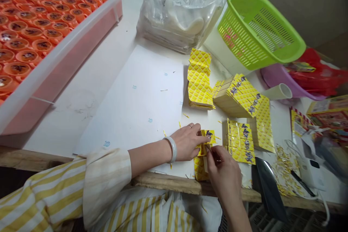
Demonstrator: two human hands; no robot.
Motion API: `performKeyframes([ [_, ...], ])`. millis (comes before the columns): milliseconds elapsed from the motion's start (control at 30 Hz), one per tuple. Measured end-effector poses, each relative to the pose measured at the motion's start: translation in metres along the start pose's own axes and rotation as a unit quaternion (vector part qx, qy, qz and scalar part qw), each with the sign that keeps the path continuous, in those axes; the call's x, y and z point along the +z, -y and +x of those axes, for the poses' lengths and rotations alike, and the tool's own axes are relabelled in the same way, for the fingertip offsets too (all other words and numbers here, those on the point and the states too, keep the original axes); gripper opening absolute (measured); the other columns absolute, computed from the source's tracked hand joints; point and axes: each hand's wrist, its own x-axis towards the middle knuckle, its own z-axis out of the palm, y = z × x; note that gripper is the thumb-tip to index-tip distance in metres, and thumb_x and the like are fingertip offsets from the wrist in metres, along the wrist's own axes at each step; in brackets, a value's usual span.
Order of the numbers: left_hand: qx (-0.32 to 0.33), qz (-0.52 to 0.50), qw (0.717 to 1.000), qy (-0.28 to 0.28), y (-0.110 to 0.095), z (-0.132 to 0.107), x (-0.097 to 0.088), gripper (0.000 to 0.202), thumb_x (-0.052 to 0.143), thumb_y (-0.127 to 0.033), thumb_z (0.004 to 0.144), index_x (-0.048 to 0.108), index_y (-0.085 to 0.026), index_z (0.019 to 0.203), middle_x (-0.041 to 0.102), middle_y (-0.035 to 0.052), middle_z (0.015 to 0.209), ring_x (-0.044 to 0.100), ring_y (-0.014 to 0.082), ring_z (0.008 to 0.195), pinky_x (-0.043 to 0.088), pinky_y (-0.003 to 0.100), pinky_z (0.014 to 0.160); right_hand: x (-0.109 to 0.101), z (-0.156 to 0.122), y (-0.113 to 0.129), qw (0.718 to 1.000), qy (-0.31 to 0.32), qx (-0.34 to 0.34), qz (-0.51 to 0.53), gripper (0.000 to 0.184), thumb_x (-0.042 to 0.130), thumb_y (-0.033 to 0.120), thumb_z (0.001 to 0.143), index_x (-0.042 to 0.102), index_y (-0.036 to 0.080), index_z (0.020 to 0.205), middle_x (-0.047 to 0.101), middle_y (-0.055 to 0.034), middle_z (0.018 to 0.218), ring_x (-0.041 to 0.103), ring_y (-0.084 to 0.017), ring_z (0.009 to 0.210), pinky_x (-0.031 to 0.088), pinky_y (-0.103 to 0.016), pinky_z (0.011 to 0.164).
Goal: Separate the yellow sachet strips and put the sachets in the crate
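My left hand [185,142], with a pale bangle on the wrist, presses its fingers on a small stack of yellow printed cards [208,135] near the table's front edge. Right against it, my right hand [225,171] is closed in a pinch at the cards' near side. What sits between its fingertips is too small to make out. Below the fingers, another yellow patterned piece [199,169] shows partly. To the right lie neat stacks of yellow cards with a cartoon figure [240,141]. A taller yellow patterned stack [199,79] stands behind my hands.
At left stands a translucent tray [81,52] of orange cups [43,23]. A clear plastic bag [181,14] and a green basket [261,30] are at the back. More card stacks [239,94], a white cup [280,91], a black object [268,185] and yellow scraps [285,170] lie right.
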Motion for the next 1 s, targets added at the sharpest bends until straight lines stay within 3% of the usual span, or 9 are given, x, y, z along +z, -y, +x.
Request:
performKeyframes([
  [67, 0.002, 0.008, 1.000, 0.003, -0.001, -0.001, 0.000, 0.038, 0.056, -0.028, 0.080, 0.059, -0.022, 0.118, 0.050, 0.0095, 0.099, 0.051, 0.0240, 0.092, 0.045, 0.037, 0.084, 0.000, -0.005, -0.004, 0.999, 0.006, -0.002, 0.047, 0.028, 0.042, 0.044, 0.088, 0.053, 0.021, 0.075, 0.056, -0.0016, 0.073, 0.053, -0.016, 0.065, 0.037, -0.028, 0.058],
  [133, 0.000, 0.001, 1.000, 0.006, -0.001, -0.001, 0.001, 0.041, 0.057, -0.032, 0.079, 0.058, -0.023, 0.120, 0.050, 0.0094, 0.099, 0.051, 0.0243, 0.092, 0.045, 0.037, 0.084, 0.001, -0.016, -0.012, 0.991, 0.009, 0.025, 0.135, 0.029, 0.051, 0.047, 0.084, 0.056, 0.021, 0.096, 0.057, -0.0031, 0.083, 0.056, -0.017, 0.074, 0.044, -0.029, 0.065],
  [233, 0.003, -0.004, 1.000, 0.011, -0.001, -0.001, 0.001, 0.046, 0.063, -0.035, 0.076, 0.058, -0.022, 0.120, 0.050, 0.0091, 0.101, 0.051, 0.0246, 0.093, 0.045, 0.038, 0.086, 0.003, -0.036, -0.026, 0.957, 0.000, 0.108, 0.269, 0.065, 0.066, 0.047, 0.073, 0.039, 0.021, 0.125, 0.057, -0.0054, 0.095, 0.058, -0.019, 0.084, 0.050, -0.030, 0.069],
  [267, 0.003, -0.006, 1.000, 0.012, -0.001, -0.001, 0.001, 0.047, 0.064, -0.036, 0.075, 0.058, -0.022, 0.119, 0.050, 0.0090, 0.101, 0.050, 0.0247, 0.094, 0.044, 0.039, 0.087, 0.003, -0.041, -0.029, 0.945, 0.001, 0.132, 0.299, 0.067, 0.069, 0.047, 0.071, 0.038, 0.021, 0.125, 0.057, -0.0054, 0.095, 0.059, -0.019, 0.084, 0.051, -0.030, 0.068],
  [333, 0.001, -0.008, 1.000, 0.015, -0.002, -0.001, 0.000, 0.047, 0.064, -0.037, 0.075, 0.058, -0.022, 0.119, 0.050, 0.0091, 0.101, 0.050, 0.0249, 0.095, 0.044, 0.039, 0.088, 0.002, -0.046, -0.033, 0.931, 0.016, 0.157, 0.328, 0.055, 0.069, 0.048, 0.070, 0.046, 0.020, 0.112, 0.058, -0.0049, 0.090, 0.060, -0.019, 0.081, 0.052, -0.029, 0.068],
  [467, 0.000, -0.010, 1.000, 0.016, -0.002, -0.002, 0.001, 0.050, 0.064, -0.037, 0.076, 0.056, -0.022, 0.122, 0.049, 0.0098, 0.104, 0.050, 0.0247, 0.096, 0.043, 0.039, 0.090, -0.003, -0.042, -0.029, 0.960, 0.029, 0.131, 0.244, 0.032, 0.061, 0.049, 0.077, 0.055, 0.020, 0.087, 0.062, -0.0054, 0.084, 0.060, -0.019, 0.078, 0.049, -0.029, 0.068],
  [733, -0.003, -0.021, 1.000, 0.018, -0.001, -0.003, 0.002, 0.052, 0.064, -0.037, 0.076, 0.055, -0.022, 0.125, 0.048, 0.0094, 0.104, 0.049, 0.0245, 0.096, 0.042, 0.039, 0.090, -0.001, -0.036, -0.020, 0.998, 0.019, -0.038, 0.053, 0.032, 0.041, 0.041, 0.091, 0.044, 0.022, 0.066, 0.053, -0.0012, 0.064, 0.050, -0.017, 0.060, 0.037, -0.027, 0.056],
  [833, -0.004, -0.021, 1.000, 0.019, -0.002, -0.002, 0.002, 0.052, 0.063, -0.036, 0.077, 0.054, -0.022, 0.126, 0.048, 0.0094, 0.103, 0.048, 0.0244, 0.095, 0.042, 0.039, 0.090, 0.000, -0.037, -0.016, 0.997, 0.014, -0.076, -0.005, 0.030, 0.038, 0.035, 0.093, 0.040, 0.023, 0.066, 0.050, -0.0005, 0.063, 0.048, -0.017, 0.059, 0.034, -0.028, 0.056],
  [1000, -0.002, -0.025, 0.999, 0.027, -0.002, -0.002, 0.000, 0.051, 0.062, -0.036, 0.077, 0.054, -0.022, 0.125, 0.047, 0.0088, 0.100, 0.048, 0.0241, 0.094, 0.042, 0.039, 0.088, -0.001, -0.036, -0.010, 0.996, 0.011, -0.077, -0.038, 0.025, 0.038, 0.029, 0.092, 0.040, 0.023, 0.068, 0.050, -0.0002, 0.063, 0.048, -0.017, 0.058, 0.031, -0.027, 0.055],
])
